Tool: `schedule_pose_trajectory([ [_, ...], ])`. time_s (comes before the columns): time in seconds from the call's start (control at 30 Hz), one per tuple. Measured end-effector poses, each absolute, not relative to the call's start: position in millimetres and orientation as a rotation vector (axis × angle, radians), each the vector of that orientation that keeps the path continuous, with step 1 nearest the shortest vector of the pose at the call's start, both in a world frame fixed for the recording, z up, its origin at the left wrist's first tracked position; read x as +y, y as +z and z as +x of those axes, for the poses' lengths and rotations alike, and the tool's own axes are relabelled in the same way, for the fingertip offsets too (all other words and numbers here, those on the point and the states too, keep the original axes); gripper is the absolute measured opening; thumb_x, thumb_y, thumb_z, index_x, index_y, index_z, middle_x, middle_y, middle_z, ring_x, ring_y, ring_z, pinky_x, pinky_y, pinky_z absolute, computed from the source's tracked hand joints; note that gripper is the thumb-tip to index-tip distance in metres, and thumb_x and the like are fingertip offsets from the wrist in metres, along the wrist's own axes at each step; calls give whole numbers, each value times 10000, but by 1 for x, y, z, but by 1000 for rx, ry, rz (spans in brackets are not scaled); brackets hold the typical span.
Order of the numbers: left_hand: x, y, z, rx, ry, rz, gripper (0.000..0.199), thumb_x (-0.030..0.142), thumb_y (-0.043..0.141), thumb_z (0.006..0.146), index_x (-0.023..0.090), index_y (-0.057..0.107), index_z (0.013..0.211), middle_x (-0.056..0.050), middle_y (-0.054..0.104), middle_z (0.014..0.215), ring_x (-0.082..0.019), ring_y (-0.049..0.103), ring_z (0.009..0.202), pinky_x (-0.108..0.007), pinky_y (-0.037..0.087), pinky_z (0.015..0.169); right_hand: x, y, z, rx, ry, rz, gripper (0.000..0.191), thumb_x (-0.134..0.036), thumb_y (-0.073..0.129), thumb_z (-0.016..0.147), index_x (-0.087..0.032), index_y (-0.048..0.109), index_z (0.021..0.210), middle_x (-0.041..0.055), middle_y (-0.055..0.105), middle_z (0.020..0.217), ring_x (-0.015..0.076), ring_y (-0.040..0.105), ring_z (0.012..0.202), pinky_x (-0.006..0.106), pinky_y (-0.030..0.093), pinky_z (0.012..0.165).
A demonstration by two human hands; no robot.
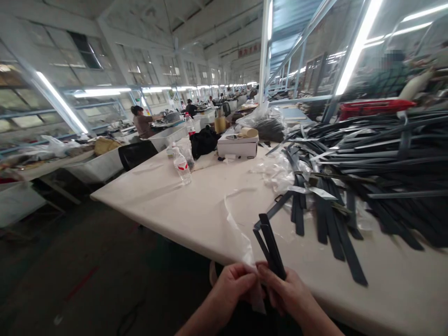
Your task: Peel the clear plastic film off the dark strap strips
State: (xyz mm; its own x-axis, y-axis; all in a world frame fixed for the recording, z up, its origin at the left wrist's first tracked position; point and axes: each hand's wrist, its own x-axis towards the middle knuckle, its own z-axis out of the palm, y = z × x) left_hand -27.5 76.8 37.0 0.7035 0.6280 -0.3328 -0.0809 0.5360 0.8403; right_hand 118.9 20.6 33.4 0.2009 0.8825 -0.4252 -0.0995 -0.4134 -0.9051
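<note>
Both hands meet at the near edge of the white counter point(196, 210): the right hand point(287, 291) is closed around the lower end of a folded, flat dark strap point(271, 245) that stands up from it, while the left hand point(233, 284) pinches a thin clear plastic sleeve point(238, 233) beside it. Light and bendy but springy, the strap seems best gripped near its fold; the sleeve looks slippery and flimsy. No writing is readable, even on the white tags point(320, 192) in the strap pile point(378, 172) to the right.

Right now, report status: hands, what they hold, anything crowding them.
Left hand pinching clear plastic sleeve. Right hand gripping dark strap bundle. Loose strap pile on the table to the right, apart from both hands.
</note>
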Motion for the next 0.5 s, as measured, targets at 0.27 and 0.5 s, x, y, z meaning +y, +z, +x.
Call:
schedule_pose_trajectory([
  [0.27, 67, 23, -38, 641, 330, 1019, 174, 231, 751, 673, 105, 750, 793, -17, 677, 671, -78, 538, 552, -204, 417, 581, 29, 25, 119, -756, 1251, -1566, 399, -553, 679, 642, -175, 585, 732, -99, 423, 348, 61, 332, 333, 218, 237, 380],
  [0.5, 72, 27, -39, 727, 370, 1039, 178, 284, 756, 693, 106, 761, 696, -44, 708, 651, -98, 584, 577, -217, 440, 617, 21, 30, 121, -772, 1387, -1438, 728, -863, 401, 707, -168, 560, 855, -51, 543, 465, 53, 352, 300, 206, 254, 343],
])
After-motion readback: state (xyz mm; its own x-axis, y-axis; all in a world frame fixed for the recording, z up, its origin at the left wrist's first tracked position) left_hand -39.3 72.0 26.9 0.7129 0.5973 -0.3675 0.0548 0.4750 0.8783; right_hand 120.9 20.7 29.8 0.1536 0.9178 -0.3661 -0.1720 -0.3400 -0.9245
